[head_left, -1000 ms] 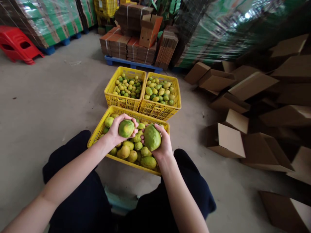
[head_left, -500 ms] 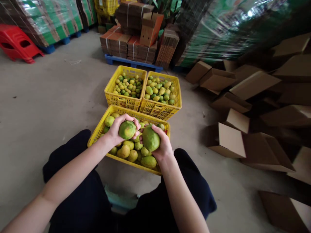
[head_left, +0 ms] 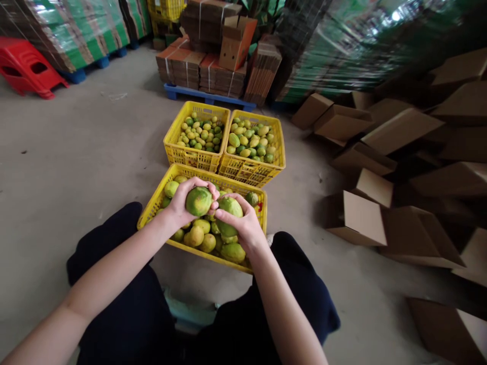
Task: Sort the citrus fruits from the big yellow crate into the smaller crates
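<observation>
My left hand (head_left: 181,204) is closed around a green lemon (head_left: 198,201) with a yellowish patch, holding it above the near yellow crate (head_left: 209,258). Beside it, my right hand (head_left: 249,224) grips a second green lemon (head_left: 228,217), its thumb lying across the front. The two hands are close together, with the fingertips almost meeting. Below them the crate holds many yellow and green lemons (head_left: 207,243), partly hidden by my hands.
Two more yellow crates (head_left: 193,159) (head_left: 249,175) of lemons stand just beyond. Flattened cartons (head_left: 182,68) are stacked on a blue pallet (head_left: 208,98) behind. Open cardboard boxes (head_left: 363,218) are heaped at right. A red stool (head_left: 28,68) is at far left.
My right hand has turned its lemon and brought it slightly left, nearer my left hand. The thumb now crosses the lemon's front. My left hand has hardly moved.
</observation>
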Demonstrator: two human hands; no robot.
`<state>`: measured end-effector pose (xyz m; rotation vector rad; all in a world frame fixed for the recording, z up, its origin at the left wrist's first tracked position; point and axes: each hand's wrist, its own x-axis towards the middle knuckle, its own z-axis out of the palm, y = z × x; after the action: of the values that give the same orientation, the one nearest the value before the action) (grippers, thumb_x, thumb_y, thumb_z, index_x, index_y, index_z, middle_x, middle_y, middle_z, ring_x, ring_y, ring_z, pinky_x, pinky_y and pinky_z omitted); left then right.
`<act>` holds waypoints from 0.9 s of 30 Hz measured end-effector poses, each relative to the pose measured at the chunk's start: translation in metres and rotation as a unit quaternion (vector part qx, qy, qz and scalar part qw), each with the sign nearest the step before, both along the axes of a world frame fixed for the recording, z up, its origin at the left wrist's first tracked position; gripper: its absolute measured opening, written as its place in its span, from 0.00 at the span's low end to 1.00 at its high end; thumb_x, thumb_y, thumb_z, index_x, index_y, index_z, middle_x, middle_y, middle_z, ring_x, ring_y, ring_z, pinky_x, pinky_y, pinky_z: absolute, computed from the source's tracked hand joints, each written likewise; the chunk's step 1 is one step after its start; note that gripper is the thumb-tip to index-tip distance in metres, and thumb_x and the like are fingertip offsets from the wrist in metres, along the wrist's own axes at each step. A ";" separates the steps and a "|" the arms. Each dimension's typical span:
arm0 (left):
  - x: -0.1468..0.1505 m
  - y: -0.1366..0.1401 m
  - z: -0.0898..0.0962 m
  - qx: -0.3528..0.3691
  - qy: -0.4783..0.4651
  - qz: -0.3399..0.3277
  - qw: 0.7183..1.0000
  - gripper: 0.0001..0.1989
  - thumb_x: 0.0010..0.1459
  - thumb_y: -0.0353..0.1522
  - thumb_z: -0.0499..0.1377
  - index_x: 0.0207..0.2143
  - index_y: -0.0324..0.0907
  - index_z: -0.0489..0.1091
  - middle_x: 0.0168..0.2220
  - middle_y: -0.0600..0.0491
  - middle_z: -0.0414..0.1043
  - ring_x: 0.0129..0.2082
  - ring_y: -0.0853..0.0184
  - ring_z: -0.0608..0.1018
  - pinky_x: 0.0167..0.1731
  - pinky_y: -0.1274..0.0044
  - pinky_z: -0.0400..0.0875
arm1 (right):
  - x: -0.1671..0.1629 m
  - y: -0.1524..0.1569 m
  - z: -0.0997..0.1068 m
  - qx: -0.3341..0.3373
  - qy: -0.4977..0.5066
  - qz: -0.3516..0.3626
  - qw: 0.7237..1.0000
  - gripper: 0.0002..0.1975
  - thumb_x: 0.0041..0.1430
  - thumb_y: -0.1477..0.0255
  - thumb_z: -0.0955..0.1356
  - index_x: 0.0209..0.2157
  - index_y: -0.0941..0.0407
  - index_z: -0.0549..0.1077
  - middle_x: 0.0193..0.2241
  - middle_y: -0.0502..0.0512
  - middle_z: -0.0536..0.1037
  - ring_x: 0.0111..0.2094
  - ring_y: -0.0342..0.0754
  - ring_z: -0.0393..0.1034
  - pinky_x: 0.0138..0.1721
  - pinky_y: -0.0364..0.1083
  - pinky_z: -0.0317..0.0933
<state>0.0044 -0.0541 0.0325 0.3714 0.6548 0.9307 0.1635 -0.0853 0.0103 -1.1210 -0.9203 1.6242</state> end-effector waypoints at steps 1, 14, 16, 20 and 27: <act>0.000 0.001 0.001 -0.030 -0.003 0.012 0.999 0.06 0.46 0.30 0.56 0.21 0.37 0.69 0.20 0.53 0.69 0.18 0.68 0.74 0.16 0.79 0.70 | 0.000 0.001 0.001 -0.016 0.027 -0.009 0.999 0.20 0.36 0.67 0.80 0.32 0.53 0.73 0.27 0.45 0.76 0.27 0.44 0.69 0.31 0.44 0.66; 0.008 0.007 -0.003 -0.221 -0.004 0.165 0.961 0.10 0.61 0.31 0.51 0.42 0.36 0.67 0.32 0.44 0.76 0.32 0.61 0.81 0.32 0.73 0.82 | 0.017 0.021 -0.026 -0.229 0.281 -0.087 0.928 0.13 0.47 0.68 0.64 0.35 0.54 0.72 0.29 0.57 0.80 0.35 0.58 0.76 0.35 0.58 0.73; 0.008 0.006 -0.001 -0.215 -0.009 0.155 0.964 0.11 0.62 0.31 0.51 0.44 0.35 0.67 0.33 0.43 0.76 0.33 0.60 0.82 0.31 0.74 0.81 | 0.018 0.019 -0.019 -0.214 0.288 -0.093 0.929 0.12 0.47 0.67 0.64 0.35 0.55 0.72 0.30 0.58 0.80 0.36 0.58 0.76 0.37 0.59 0.73; 0.007 0.007 -0.001 -0.208 0.007 0.123 0.970 0.13 0.63 0.32 0.49 0.45 0.34 0.67 0.34 0.41 0.76 0.32 0.61 0.82 0.29 0.75 0.81 | 0.017 0.017 -0.007 -0.193 0.295 -0.128 0.927 0.11 0.49 0.70 0.65 0.36 0.56 0.72 0.29 0.57 0.79 0.35 0.55 0.75 0.41 0.58 0.74; 0.006 0.008 -0.008 -0.170 0.034 -0.012 0.985 0.19 0.67 0.37 0.48 0.43 0.31 0.71 0.29 0.42 0.76 0.23 0.65 0.79 0.22 0.78 0.77 | 0.021 0.022 -0.012 -0.247 0.303 -0.069 0.918 0.17 0.53 0.63 0.68 0.40 0.60 0.73 0.31 0.63 0.81 0.27 0.50 0.75 0.26 0.45 0.74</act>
<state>0.0102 -0.0464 0.0240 0.1065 0.8552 0.7679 0.1843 -0.0629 -0.0021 -0.8789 -0.0216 1.9720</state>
